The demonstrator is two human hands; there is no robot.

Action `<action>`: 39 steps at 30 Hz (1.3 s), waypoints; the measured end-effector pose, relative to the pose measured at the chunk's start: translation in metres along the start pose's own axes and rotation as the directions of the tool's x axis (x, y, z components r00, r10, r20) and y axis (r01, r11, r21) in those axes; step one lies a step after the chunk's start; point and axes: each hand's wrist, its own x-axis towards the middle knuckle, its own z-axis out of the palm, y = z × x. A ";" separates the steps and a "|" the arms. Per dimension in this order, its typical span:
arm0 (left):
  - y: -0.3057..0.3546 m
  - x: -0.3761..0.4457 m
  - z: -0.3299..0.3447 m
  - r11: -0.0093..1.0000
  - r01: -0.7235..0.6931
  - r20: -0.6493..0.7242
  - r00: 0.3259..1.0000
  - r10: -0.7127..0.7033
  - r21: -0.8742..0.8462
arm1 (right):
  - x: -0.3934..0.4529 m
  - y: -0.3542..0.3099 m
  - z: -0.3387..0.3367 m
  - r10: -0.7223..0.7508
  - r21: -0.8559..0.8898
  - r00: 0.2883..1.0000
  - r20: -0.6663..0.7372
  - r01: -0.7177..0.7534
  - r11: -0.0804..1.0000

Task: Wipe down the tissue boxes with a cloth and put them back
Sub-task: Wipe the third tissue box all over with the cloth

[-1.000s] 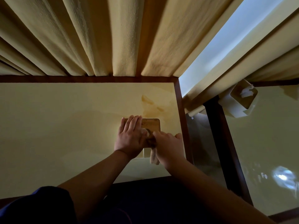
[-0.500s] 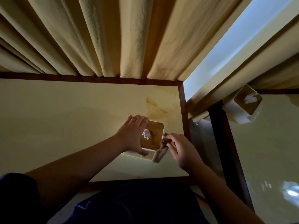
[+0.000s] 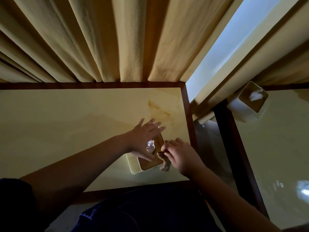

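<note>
A cream tissue box (image 3: 133,166) with a brown wooden lid and a white tissue (image 3: 150,146) poking out stands near the right end of the pale table (image 3: 66,131). My left hand (image 3: 143,136) lies over the lid with its fingers spread and straight, blurred by motion. My right hand (image 3: 180,154) is just right of the box and pinches a small brown cloth (image 3: 164,164) against the box's right side. A second tissue box (image 3: 247,102) of the same kind stands on the neighbouring table at the right.
Beige curtains (image 3: 100,39) hang along the table's far edge. A dark wooden rim (image 3: 189,123) frames the table, with a narrow gap to the second glossy table (image 3: 275,148) on the right. A bright window strip (image 3: 234,47) shows between the curtains.
The box has turned and now sits angled on the table. My left hand has opened and its fingers have spread over the lid. My right hand has shifted with the cloth along the box's right side.
</note>
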 end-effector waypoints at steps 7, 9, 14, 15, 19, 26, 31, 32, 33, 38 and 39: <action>0.040 -0.004 0.064 0.766 0.416 -0.413 0.663 -0.625 -0.491 | 0.006 -0.008 0.010 0.041 -0.087 0.981 -0.188 -0.058 0.994; 0.047 -0.001 0.074 0.741 0.424 -0.419 0.630 -0.655 -0.521 | 0.003 -0.010 0.013 0.054 -0.120 0.982 -0.179 -0.077 0.990; 0.043 0.008 0.087 0.815 0.414 -0.510 0.637 -0.578 -0.406 | -0.010 -0.012 0.009 0.055 -0.116 0.997 -0.063 -0.062 0.991; 0.041 0.009 0.088 0.825 0.402 -0.517 0.645 -0.563 -0.397 | -0.014 -0.014 0.007 0.061 -0.124 0.997 -0.054 -0.067 0.990; 0.037 0.014 0.089 0.850 0.375 -0.563 0.638 -0.526 -0.369 | -0.021 -0.020 0.007 0.113 -0.232 0.994 -0.010 -0.112 0.966; 0.036 0.016 0.089 0.862 0.350 -0.610 0.610 -0.506 -0.366 | 0.030 -0.034 -0.007 0.275 -0.298 0.960 -0.047 -0.276 0.914; 0.035 0.017 0.090 0.869 0.327 -0.649 0.578 -0.495 -0.371 | 0.079 -0.026 -0.021 0.327 -0.354 0.943 -0.052 -0.324 0.877; 0.036 0.016 0.090 0.868 0.321 -0.648 0.577 -0.497 -0.380 | 0.085 -0.025 -0.022 0.320 -0.351 0.944 -0.073 -0.325 0.878; 0.037 0.015 0.091 0.867 0.317 -0.641 0.583 -0.499 -0.385 | 0.088 -0.025 -0.021 0.312 -0.338 0.946 -0.091 -0.324 0.884; 0.035 0.016 0.090 0.866 0.328 -0.627 0.598 -0.500 -0.378 | 0.080 -0.024 -0.014 0.286 -0.250 0.956 -0.063 -0.293 0.923; 0.033 0.017 0.091 0.868 0.333 -0.629 0.598 -0.497 -0.369 | 0.072 -0.023 -0.011 0.266 -0.240 0.961 -0.069 -0.275 0.931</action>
